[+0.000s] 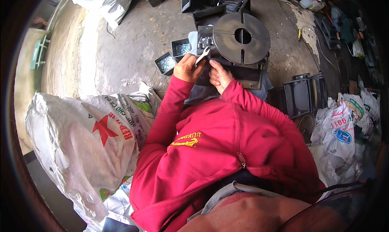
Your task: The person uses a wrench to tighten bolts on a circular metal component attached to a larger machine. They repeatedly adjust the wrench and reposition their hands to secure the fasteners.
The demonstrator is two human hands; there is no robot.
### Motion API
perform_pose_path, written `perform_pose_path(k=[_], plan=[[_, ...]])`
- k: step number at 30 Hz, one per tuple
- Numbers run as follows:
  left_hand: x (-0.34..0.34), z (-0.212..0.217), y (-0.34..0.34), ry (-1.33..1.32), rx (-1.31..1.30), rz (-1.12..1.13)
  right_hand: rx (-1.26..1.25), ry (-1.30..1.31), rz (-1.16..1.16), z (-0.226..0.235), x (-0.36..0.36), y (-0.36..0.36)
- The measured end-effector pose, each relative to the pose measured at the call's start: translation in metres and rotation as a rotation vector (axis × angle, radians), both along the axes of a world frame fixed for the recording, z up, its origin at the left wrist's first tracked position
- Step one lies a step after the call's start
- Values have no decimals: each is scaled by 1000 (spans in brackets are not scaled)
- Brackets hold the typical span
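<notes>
A silver open-end wrench (203, 55) slants up from my left hand (186, 69), whose fingers are closed around its shaft. Just right of it, my right hand (220, 76) is curled by the near edge of a dark metal assembly, thumb pointing up. What its fingers hold, if anything, is hidden. Above both hands sits a round, dark grey slotted disc (227, 31) with a hole in its middle. Beside the wrench's jaw lies a dark plate (205, 34) carrying several small dark pieces.
Two black bins, one nearer (157, 67) and one farther (174, 46), hold small shiny fasteners left of the assembly. Black metal frames (298, 96) stand at right. White sacks (77, 126) crowd the left, others (338, 130) the right. More black parts (208, 13) lie beyond.
</notes>
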State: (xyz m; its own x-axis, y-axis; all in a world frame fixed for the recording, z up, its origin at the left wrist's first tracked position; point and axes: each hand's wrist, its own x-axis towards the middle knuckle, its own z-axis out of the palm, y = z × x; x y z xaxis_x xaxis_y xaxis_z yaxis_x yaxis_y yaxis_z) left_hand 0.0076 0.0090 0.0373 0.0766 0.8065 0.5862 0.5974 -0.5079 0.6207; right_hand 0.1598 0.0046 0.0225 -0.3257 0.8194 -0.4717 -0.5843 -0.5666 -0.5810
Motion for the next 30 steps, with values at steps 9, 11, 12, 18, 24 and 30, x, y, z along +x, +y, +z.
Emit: perform_pose_path(k=[9,11,12,18,24,30], plan=[[12,-8,-5,-119,1,139,-8,13,32,0,2,-1],[5,1,-3,-13,-78,87,-9,29,39,0,2,0],[1,1,-2,2,-60,29,-10,36,47,0,3,0],[13,-14,-9,-176,-26,157,24,27,60,1,2,2],[1,4,0,-97,-144,24,24,14,51,0,3,1],[9,-19,-3,-283,-34,95,39,27,42,-5,1,-1]])
